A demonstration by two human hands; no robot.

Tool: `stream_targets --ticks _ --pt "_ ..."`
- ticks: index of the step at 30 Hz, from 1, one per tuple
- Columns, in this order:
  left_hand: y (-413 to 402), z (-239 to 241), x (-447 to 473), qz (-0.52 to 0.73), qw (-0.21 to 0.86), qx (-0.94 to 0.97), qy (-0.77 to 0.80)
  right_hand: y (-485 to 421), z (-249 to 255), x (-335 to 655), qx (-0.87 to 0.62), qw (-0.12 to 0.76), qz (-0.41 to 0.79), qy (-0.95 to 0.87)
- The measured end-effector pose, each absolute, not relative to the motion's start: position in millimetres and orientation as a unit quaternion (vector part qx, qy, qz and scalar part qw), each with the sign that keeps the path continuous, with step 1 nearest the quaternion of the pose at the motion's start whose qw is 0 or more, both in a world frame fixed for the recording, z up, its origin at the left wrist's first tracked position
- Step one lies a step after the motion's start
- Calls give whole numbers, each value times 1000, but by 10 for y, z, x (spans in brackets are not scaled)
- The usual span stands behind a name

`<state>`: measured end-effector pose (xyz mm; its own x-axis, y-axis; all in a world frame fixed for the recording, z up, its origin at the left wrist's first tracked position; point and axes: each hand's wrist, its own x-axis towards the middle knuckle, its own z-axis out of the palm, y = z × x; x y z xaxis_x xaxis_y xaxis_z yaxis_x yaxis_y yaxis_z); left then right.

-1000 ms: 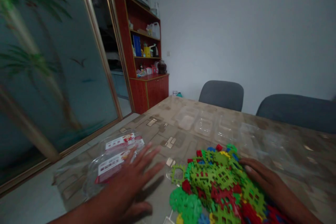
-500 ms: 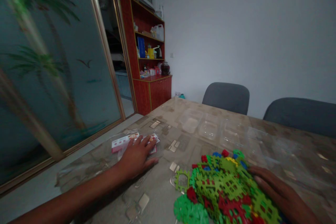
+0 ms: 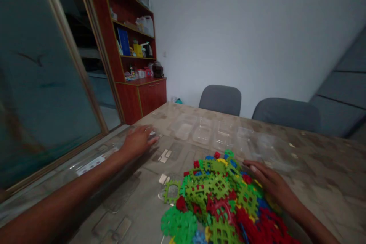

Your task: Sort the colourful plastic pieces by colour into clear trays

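My left hand [image 3: 138, 141] reaches over the far left part of the table, thumb and fingers apart, with a small pale patch between them that I cannot make out. A flat white printed packet [image 3: 91, 164] in clear wrapping lies beside my left forearm, partly covered by it. My right hand [image 3: 271, 185] rests along the right side of a heap of plastic building pieces [image 3: 211, 187], fingers stretched out. The heap mixes olive-green latticed squares, red, blue and yellow pieces, and round green discs [image 3: 178, 223] at its front left.
Several clear plastic trays [image 3: 203, 131] stand in a row behind the heap. The table [image 3: 143, 194] has a patterned cover. Two grey chairs [image 3: 220, 99] stand at its far side. A red-brown cabinet [image 3: 154, 99] and a glass sliding door [image 3: 48, 95] are at the left.
The view has turned to the right. My left hand has come off the packet and moved farther across the table. My right hand stays beside the heap.
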<state>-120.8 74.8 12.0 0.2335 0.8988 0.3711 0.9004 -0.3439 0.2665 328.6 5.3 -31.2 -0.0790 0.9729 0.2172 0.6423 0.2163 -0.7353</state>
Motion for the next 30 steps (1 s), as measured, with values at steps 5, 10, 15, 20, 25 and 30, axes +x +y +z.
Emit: stream_targets --ticks 5,10,15,20,25,30 --pt "333 -199 -806 -239 -78 -870 -424 -157 -337 3402 -604 332 253 -679" --pt "-107 -248 -112 -206 -198 -908 -306 -406 -374 3315 -580 331 266 -695" --pt "-177 -292 207 -226 -174 -926 -248 -491 -210 3381 -538 355 294 -706" --pt "-225 -473 132 -281 -102 -918 -261 -612 -334 3483 -627 362 280 -630" --pt "-416 -435 189 -287 -103 -931 -200 -612 -435 3304 -602 370 268 -655" --pt "-501 -696 353 -238 -119 -953 -145 -557 -155 3354 -579 347 273 -685"
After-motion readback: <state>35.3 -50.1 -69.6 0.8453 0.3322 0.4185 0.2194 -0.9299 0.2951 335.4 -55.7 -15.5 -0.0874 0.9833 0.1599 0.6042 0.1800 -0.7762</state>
